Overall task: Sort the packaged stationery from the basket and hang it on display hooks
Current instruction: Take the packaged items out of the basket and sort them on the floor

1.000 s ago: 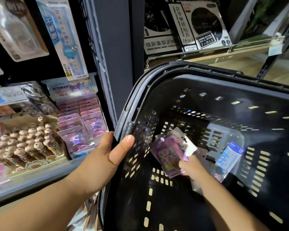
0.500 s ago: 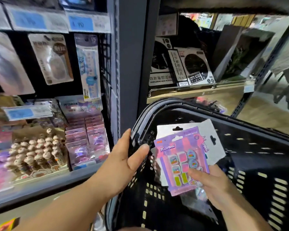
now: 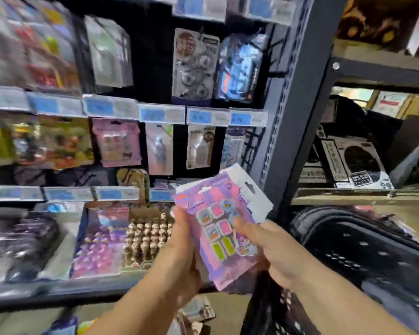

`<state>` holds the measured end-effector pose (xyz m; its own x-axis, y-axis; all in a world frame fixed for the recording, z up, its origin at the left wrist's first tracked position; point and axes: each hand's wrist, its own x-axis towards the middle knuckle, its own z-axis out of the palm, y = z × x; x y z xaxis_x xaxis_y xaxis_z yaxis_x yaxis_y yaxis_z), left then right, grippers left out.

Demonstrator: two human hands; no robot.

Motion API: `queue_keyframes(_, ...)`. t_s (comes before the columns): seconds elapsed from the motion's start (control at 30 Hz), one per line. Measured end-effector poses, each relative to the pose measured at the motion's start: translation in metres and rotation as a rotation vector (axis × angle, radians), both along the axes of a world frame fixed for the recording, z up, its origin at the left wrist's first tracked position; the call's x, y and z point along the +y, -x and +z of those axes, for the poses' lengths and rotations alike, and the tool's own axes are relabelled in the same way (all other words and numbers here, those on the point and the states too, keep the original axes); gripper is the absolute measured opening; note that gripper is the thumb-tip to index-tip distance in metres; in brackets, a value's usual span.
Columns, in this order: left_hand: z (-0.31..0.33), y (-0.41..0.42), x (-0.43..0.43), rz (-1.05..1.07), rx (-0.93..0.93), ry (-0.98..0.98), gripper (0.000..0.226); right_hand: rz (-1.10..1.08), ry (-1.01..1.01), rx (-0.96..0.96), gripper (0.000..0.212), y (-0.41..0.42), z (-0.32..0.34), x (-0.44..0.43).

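- Packets of purple stationery (image 3: 218, 228) sit in both my hands, lifted clear of the basket (image 3: 363, 257), which is low to my right.
- My left hand (image 3: 182, 259) has its grip closed along the left edge of the stack, fingers wrapped behind it.
- My right hand (image 3: 273, 250) has its grip closed on the right edge, thumb laid across the printed front.
- At least two cards are in the stack: the front one shows small pink and green pieces, and a white card (image 3: 249, 189) with a hang slot peeks out behind it at the upper right.
- As I judge it, the step in hand is the sorting: the stock is out of the basket and I am matching it to the display.
- A hanging pink packet (image 3: 116, 141) on the middle row, up and to the left, looks similar, though blur keeps me from being sure it is the same item.
- Price tags (image 3: 203, 117) run along the rail above that row; I cannot read them all, and I cannot make out the hooks themselves.
- Next, I think, I need to separate the front card from the one behind, find its matching row, and line its hang slot up with the tip of a hook.
- Sliding two cards on at once, or onto the wrong row, is the risk I see.
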<state>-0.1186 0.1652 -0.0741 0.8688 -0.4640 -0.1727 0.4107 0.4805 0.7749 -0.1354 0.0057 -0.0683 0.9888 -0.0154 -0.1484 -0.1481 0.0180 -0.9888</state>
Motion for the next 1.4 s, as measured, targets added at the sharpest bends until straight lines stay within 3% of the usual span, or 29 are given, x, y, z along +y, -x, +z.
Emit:
queue_keyframes(0.07, 0.000, -0.009, 0.034, 0.152, 0.074, 0.085, 0.080, 0.051, 0.029, -0.072, 0.068, -0.023, 0.009, 0.042)
queue_keyframes(0.17, 0.000, -0.020, 0.087, 0.283, 0.154, 0.129, 0.084, 0.013, 0.126, -0.171, 0.065, -0.052, 0.016, 0.103)
queue_keyframes(0.27, 0.000, -0.031, 0.148, 0.356, 0.095, 0.000, 0.081, -0.029, 0.380, -0.381, 0.057, -0.077, 0.016, 0.160)
queue_keyframes(0.37, 0.001, -0.032, 0.215, 0.406, 0.082, -0.172, 0.070, 0.104, 0.585, -0.517, 0.035, -0.091, 0.013, 0.219)
queue_keyframes(0.57, -0.011, -0.017, 0.304, 0.542, 0.076, -0.257, 0.061, 0.341, 0.489, -0.354, 0.053, -0.091, -0.023, 0.314)
queue_keyframes(0.77, -0.076, 0.003, 0.345, 0.664, 0.141, -0.295, 0.056, 0.479, 0.550, -0.107, 0.083, -0.066, -0.090, 0.372)
queue_keyframes(0.9, -0.143, 0.025, 0.353, 0.646, 0.262, -0.308, 0.056, 0.561, 0.629, 0.146, 0.098, -0.042, -0.146, 0.383)
queue_keyframes(1.03, -0.177, 0.039, 0.359, 0.552, 0.321, -0.340, 0.055, 0.566, 0.589, 0.247, 0.118, -0.022, -0.179, 0.389)
queue_keyframes(1.2, -0.193, 0.045, 0.358, 0.479, 0.351, -0.430, 0.052, 0.627, 0.643, 0.246, 0.104, -0.023, -0.199, 0.378)
queue_keyframes(1.3, -0.196, 0.045, 0.359, 0.475, 0.312, -0.464, 0.037, 0.670, 0.623, 0.204, 0.092, -0.030, -0.203, 0.360)
queue_keyframes(1.4, -0.196, 0.045, 0.365, 0.494, 0.331, -0.470, 0.021, 0.724, 0.604, 0.171, 0.092, -0.041, -0.202, 0.340)
